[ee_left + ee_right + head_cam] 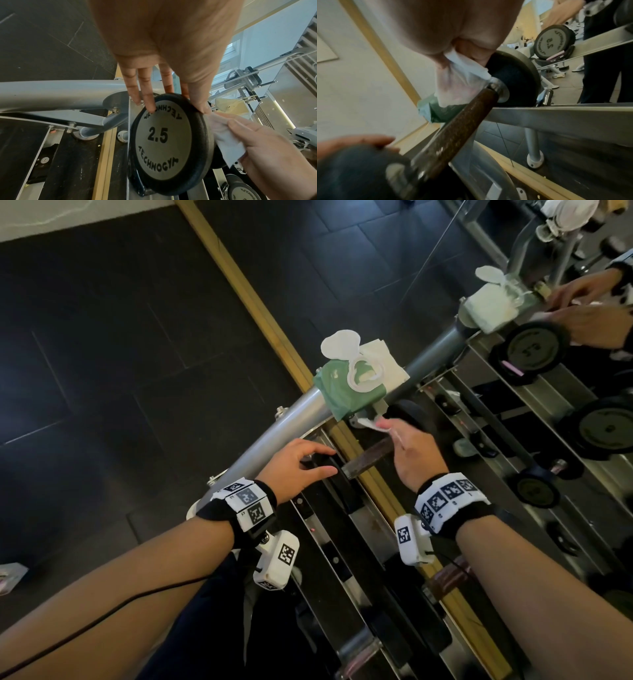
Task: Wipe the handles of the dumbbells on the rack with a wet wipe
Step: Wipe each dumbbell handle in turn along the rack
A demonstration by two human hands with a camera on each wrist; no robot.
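Note:
A 2.5 dumbbell (368, 455) with a brown knurled handle (458, 129) lies on the rack's top tier. My left hand (318, 462) grips the rim of its near plate (164, 135), fingers over the top and thumb on the inner side. My right hand (387, 428) pinches a white wet wipe (368, 424) just above the handle's far end, beside the far plate (513, 81). From the right wrist, the wet wipe (458, 83) hangs down against the collar there. The left wrist shows the wet wipe (226, 143) behind the near plate.
A green wipe pack (349, 385) with its lid open sits on the rack's grey rail (291, 419). A mirror (513, 285) behind the rack repeats the scene. More dumbbells (448, 577) lie lower on the rack. Dark floor tiles (120, 354) spread to the left.

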